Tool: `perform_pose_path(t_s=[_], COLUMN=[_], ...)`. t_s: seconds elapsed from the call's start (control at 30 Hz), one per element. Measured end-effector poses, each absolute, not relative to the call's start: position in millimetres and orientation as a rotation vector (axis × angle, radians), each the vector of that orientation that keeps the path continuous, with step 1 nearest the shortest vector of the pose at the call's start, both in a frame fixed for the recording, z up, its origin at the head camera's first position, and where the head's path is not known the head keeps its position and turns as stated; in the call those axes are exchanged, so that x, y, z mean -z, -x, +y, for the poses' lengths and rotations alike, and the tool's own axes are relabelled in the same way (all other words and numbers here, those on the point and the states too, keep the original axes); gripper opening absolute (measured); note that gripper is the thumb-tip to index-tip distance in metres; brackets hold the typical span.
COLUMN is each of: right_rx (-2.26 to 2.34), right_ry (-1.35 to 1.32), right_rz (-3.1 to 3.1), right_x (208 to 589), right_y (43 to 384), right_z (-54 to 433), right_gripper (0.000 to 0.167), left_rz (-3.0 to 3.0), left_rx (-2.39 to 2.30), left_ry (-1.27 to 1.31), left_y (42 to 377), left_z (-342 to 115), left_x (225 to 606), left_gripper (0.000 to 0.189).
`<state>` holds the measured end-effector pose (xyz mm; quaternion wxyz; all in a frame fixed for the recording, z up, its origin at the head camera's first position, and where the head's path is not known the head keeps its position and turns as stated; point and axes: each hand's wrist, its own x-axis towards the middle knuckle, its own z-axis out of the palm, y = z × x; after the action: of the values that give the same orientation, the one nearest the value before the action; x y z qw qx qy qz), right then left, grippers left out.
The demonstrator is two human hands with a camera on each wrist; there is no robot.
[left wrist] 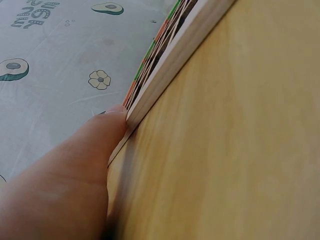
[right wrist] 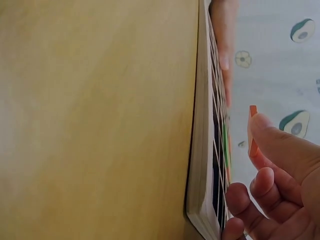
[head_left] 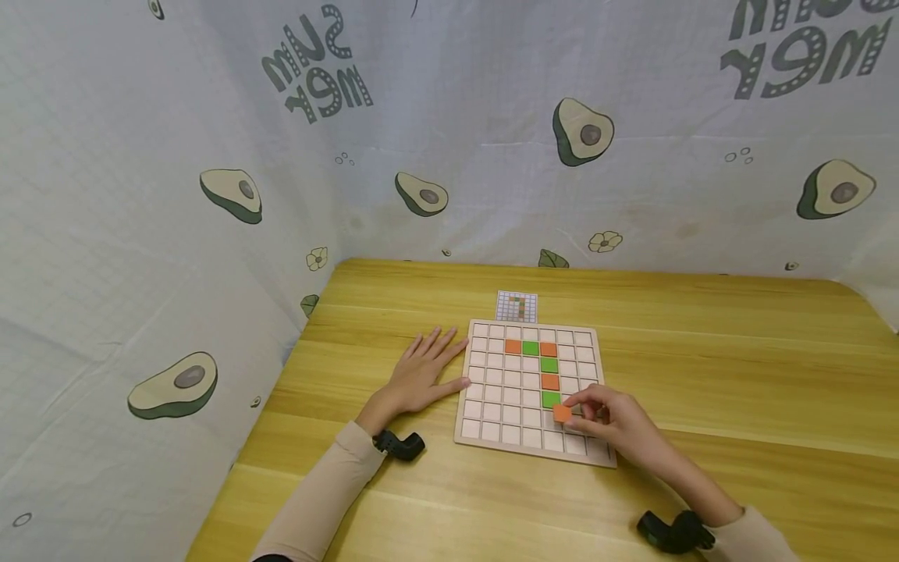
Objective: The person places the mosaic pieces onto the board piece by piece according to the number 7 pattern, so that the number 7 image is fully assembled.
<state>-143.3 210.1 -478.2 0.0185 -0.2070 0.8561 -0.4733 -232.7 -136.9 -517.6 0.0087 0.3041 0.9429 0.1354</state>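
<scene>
A square wooden grid board (head_left: 492,396) lies on the table, with orange and green square tiles set in some cells. They form a short row near the top and a column running down from its right end. My right hand (head_left: 609,417) pinches an orange tile (head_left: 562,413) between thumb and index finger, just below the lowest green tile (head_left: 551,400). In the right wrist view that orange tile (right wrist: 253,131) is held on edge, above the board's surface. Fingers spread, my left hand (head_left: 421,378) lies flat at the board's left edge, its thumb (left wrist: 107,125) touching the side.
A small printed card (head_left: 517,306) with a coloured grid pattern sits against the board's far edge. The wooden table (head_left: 737,367) meets a hanging avocado-print sheet (head_left: 492,156) at the back and left. Black wrist cameras (head_left: 400,446) are strapped on both wrists.
</scene>
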Motion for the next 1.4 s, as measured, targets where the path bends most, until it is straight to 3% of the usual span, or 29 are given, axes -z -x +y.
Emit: perform_pose_path(t_s=[1.4], right_rx=[1.350], right_ry=[0.703], right_rz=[2.723], right_x=[489], right_y=[146], right_z=[199], right_gripper=[0.015], left_rz=[2.948], left_rx=[-0.434], left_ry=[-0.958], left_y=[232], left_z=[-138], left_x=[519], left_gripper=[0.075])
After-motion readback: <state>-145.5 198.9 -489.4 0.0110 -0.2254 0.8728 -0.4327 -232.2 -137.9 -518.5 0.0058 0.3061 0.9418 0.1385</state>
